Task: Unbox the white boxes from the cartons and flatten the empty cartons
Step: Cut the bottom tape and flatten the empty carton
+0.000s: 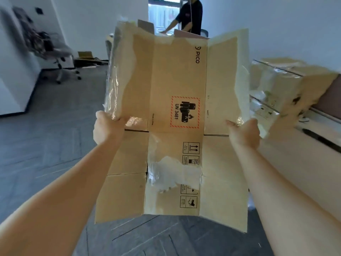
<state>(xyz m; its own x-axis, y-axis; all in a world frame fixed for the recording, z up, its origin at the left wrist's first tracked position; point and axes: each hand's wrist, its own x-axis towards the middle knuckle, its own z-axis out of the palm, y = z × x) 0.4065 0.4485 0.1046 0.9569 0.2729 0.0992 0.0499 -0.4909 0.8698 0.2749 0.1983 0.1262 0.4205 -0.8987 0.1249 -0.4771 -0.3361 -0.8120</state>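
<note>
While the carton [175, 115] hangs flattened mid-frame, held up off the floor, the left hand [106, 127] pinches its left edge, thumb on the near face, and the right hand [244, 133] pinches the right edge likewise; the other fingers are hidden behind. Good form now, I'd say, means pressing the creases fully flat and watching the loose tape [173, 177], with wrapped cartons [287, 89] waiting at right.

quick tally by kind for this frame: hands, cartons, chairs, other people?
Hands: 2, left hand and right hand, both gripping the flattened carton
Cartons: 2, flattened carton, wrapped carton at right
Office chair: 1
Other person: 1
Total: 6
</note>
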